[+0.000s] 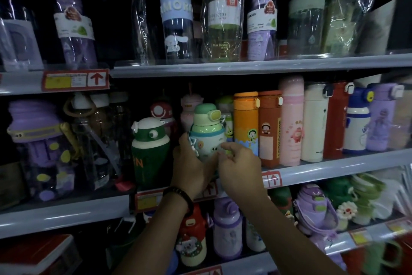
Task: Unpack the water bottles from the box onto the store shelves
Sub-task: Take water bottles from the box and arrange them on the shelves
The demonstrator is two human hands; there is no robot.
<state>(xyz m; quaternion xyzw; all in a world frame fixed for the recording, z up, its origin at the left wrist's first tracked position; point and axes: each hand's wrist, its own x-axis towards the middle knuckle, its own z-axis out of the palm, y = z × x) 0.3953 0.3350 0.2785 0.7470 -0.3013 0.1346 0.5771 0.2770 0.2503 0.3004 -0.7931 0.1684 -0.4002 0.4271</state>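
The left hand (191,170), a dark bracelet (180,195) at its wrist, curls round the lower left side of the pale green-capped bottle (206,127). The right hand (242,170) pinches at the bottle's front with bent fingers. The bottle stands upright at the front of the middle shelf (334,166), between a dark green bottle (149,152) and an orange bottle (245,123). On the top shelf (245,66), bottles stand in clear plastic wraps. The lower shelf (367,238) holds purple and red bottles.

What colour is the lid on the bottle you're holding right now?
Pale mint green lid with a yellow-green clasp, on the bottle; head view.
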